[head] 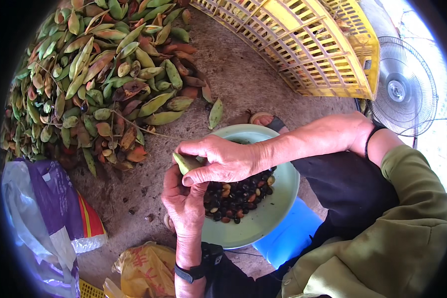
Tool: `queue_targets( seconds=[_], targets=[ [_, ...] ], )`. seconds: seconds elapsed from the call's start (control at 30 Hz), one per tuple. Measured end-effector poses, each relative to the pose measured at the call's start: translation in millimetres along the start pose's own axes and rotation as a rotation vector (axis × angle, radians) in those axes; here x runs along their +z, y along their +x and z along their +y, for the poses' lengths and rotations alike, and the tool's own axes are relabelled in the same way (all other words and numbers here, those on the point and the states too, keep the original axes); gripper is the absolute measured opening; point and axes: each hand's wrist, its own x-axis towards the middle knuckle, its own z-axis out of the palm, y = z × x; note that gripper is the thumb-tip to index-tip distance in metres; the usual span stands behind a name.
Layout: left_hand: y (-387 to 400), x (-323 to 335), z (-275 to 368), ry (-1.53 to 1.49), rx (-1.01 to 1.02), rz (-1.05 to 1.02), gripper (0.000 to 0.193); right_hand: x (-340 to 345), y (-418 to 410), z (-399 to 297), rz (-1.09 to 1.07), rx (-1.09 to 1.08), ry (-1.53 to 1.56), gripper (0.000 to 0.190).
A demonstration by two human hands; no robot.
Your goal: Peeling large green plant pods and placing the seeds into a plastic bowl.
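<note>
A green seed pod is held between my two hands over a pale green basin. My right hand grips it from above, fingers behind and thumb along its near side. My left hand is just below, its fingers curled around the pod's lower end, which is partly hidden. The pale green basin stands between my legs, on or against something blue. Inside it lies a heap of seeds, mostly shiny black, with some brown and tan ones. My hands and right forearm cover part of the basin.
A large heap of green and reddish-brown pods covers the floor at upper left. A yellow plastic crate and a fan stand at upper right. A purple-and-red plastic sack and a yellow plastic bag lie at lower left.
</note>
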Motion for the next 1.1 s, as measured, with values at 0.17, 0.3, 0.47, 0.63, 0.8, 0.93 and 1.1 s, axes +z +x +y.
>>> queue_targets(
  seconds=[0.17, 0.3, 0.47, 0.63, 0.8, 0.93, 1.1],
  targets=[
    [1.8, -2.7, -8.0, 0.016, 0.004, 0.008, 0.035, -2.4, 1.7, 4.0, -0.059, 0.079, -0.048, 0.038],
    [-3.7, -19.4, 10.9, 0.063, -0.167, -0.194, 0.054, -19.8, 2.9, 10.9, -0.165, 0.058, 0.122, 0.030],
    [-15.8, -26.0, 16.2, -0.029, -0.189, -0.018, 0.073, -121.2, 10.5, 35.2, 0.361, 0.059, -0.086, 0.026],
    [-5.0, -35.1, 6.8, -0.128, -0.121, -0.012, 0.074, -123.3, 26.3, 76.8, 0.060, 0.197, -0.987, 0.017],
    [1.2, -28.0, 2.4, -0.030, -0.136, -0.027, 0.071, -103.5, 44.2, 94.4, -0.260, 0.128, -1.494, 0.014],
    [-16.6, -46.8, 10.4, -0.145, -0.108, 0.065, 0.067, -80.5, 76.7, 125.5, -0.437, 0.130, -1.484, 0.014],
    [-31.4, -51.5, 68.2, 0.094, -0.019, 0.045, 0.056, -112.6, 32.0, 118.0, -0.025, 0.118, -1.017, 0.020]
  ],
)
